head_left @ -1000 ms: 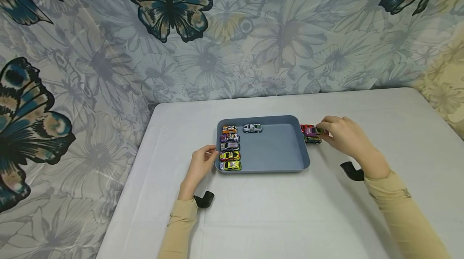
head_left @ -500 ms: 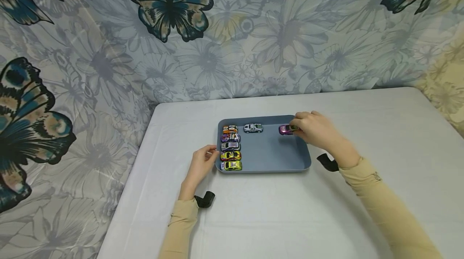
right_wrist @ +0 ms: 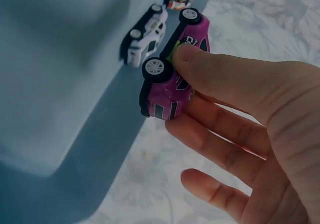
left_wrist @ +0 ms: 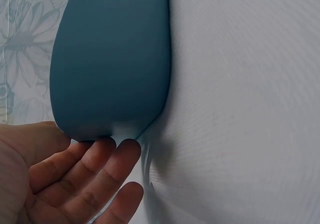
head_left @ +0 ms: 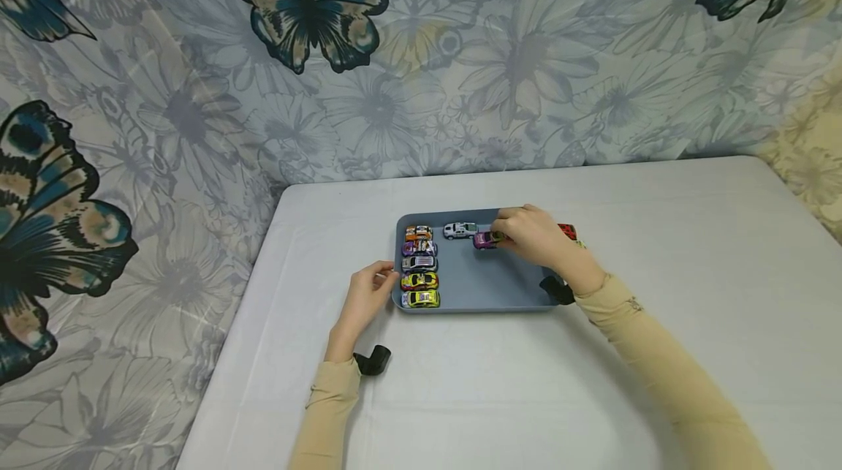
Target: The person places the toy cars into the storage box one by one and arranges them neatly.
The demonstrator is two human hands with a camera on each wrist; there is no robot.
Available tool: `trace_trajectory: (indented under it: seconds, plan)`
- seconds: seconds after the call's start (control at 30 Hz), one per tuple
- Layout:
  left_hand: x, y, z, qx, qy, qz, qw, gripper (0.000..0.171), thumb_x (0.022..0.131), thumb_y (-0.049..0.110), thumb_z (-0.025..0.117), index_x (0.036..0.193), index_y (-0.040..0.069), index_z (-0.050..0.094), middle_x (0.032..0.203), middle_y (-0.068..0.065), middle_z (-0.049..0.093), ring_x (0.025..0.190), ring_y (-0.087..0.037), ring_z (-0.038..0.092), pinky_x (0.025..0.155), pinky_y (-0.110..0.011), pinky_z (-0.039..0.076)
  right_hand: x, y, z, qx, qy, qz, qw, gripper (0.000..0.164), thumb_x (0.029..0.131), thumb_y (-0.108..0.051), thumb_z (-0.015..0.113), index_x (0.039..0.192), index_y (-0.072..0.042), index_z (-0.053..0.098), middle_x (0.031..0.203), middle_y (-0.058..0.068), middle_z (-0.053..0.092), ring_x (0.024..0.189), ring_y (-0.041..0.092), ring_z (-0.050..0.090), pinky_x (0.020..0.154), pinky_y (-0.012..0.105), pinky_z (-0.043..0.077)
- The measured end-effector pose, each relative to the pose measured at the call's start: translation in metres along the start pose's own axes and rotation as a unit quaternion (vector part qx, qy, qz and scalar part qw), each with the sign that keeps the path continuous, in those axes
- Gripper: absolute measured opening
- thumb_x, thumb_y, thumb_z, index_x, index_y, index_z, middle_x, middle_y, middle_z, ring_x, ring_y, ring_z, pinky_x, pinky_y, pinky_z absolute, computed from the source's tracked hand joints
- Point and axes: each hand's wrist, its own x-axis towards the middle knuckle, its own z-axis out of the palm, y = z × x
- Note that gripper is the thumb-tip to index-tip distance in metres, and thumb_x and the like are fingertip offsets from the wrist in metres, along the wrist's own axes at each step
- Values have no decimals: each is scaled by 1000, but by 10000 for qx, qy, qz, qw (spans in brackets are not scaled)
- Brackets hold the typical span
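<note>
My right hand (head_left: 528, 235) pinches a purple toy car (right_wrist: 167, 91) between thumb and fingers, over the grey-blue tray (head_left: 483, 287). In the right wrist view, its wheels and underside face the camera. Close beside it in the tray sits a white-and-black toy car (head_left: 460, 230). Along the tray's left side stands a column of toy cars: an orange one (head_left: 418, 232), a purple-and-white one (head_left: 419, 248), a silver one (head_left: 419, 264) and two yellow ones (head_left: 419, 281). My left hand (head_left: 365, 296) grips the tray's left rim, thumb and fingertips at its edge (left_wrist: 107, 126).
Beyond the tray's right edge a red toy car (head_left: 567, 231) shows, partly hidden by the right wrist. A white cloth covers the table (head_left: 473, 389). Behind it hangs a butterfly-and-flower fabric (head_left: 381, 112). Each wrist wears a black mount (head_left: 373, 360).
My right hand has carried the purple car leftward from the cars beside the tray to a spot near the white-and-black car. The left hand has stayed at the tray's rim.
</note>
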Motion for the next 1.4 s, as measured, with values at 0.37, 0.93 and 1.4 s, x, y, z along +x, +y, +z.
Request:
trace_trajectory:
  seconds: [0.37,0.93,1.4]
  plan:
    - [1,1,0,4,-9,71,10000,23,90,9,60,109,-5,63,91,-13,64,75,-20,61,70,-33,53,19,-9,18,271,-171,-109,9994,16,72,-8,79,86,-6,71,82,6,63,73,20,61,70,42,49]
    - [0,1,-2,8,-43,4,10000,24,91,9,60,109,-5,63,93,-12,64,77,-20,61,71,-32,53,35,-16,35,221,-427,-39,9988,14,72,-10,79,83,-9,71,77,2,60,67,17,58,66,40,48]
    - [0,-1,0,-1,-48,-1,10000,24,91,10,60,109,-4,63,92,-11,64,75,-18,61,69,-31,52,39,-17,43,101,-366,64,9993,15,72,-12,80,83,-9,71,75,2,58,65,16,56,62,38,46]
